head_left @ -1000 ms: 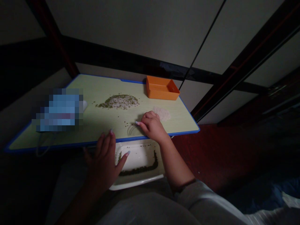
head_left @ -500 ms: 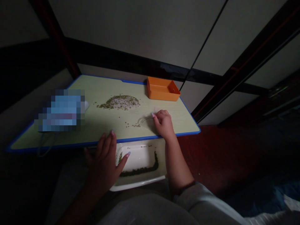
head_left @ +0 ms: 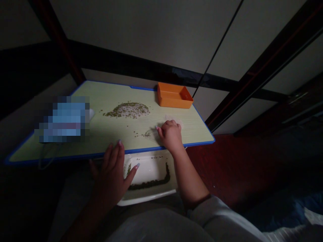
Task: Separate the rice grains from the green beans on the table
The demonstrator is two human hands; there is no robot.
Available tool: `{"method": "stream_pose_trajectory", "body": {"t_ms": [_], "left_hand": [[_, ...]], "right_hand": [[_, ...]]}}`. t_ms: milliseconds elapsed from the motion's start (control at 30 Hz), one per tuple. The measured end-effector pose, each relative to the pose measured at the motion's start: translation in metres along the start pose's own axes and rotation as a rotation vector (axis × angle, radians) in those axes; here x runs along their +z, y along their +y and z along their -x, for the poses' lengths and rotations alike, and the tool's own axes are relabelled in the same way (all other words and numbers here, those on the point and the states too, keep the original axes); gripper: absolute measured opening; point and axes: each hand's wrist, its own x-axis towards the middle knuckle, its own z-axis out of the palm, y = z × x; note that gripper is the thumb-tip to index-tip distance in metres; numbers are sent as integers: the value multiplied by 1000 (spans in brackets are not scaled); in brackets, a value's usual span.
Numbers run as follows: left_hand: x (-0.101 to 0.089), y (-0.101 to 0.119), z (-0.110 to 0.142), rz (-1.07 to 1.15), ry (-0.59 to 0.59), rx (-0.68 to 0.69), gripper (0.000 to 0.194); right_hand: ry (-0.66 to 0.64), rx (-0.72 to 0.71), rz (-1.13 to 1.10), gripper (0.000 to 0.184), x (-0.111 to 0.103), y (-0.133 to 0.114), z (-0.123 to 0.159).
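Observation:
My right hand [head_left: 171, 136] is closed on a thin see-through thing with a curved rim [head_left: 151, 132], low over the tabletop; its exact kind is unclear. A few small dark green beans [head_left: 136, 135] lie at and beside that rim. Farther back is a pile of white grains mixed with green beans [head_left: 130, 110]. My left hand [head_left: 111, 168], fingers spread, is at the table's front edge. Its thumb reaches over a white basin [head_left: 147, 198], which has green beans [head_left: 151, 184] gathered along its inner sides.
An orange open box [head_left: 175, 101] stands at the back right of the pale table [head_left: 106, 94] with blue edging. On the left lies a blurred-out blue item [head_left: 67, 117] with a thin cord or strap. Cabinet panels [head_left: 141, 33] rise behind the table; reddish floor shows at right.
My right hand has slid left and slightly toward me, bringing the see-through thing to the loose beans. My left hand stays nearly in place.

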Motion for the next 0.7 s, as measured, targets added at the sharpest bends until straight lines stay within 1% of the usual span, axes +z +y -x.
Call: {"method": "stream_pose_trajectory", "body": {"t_ms": [167,467,700], "left_hand": [[0,-1,0,3,0,6,74],[0,0,-1,4,2,-3,74],[0,-1,0,14,-4,-7,74]], "right_hand": [[6,72,36,35,-1,5,0],[27,94,53,35,-3,7,0],[-8,137,46,34,-5,14,-1]]}}
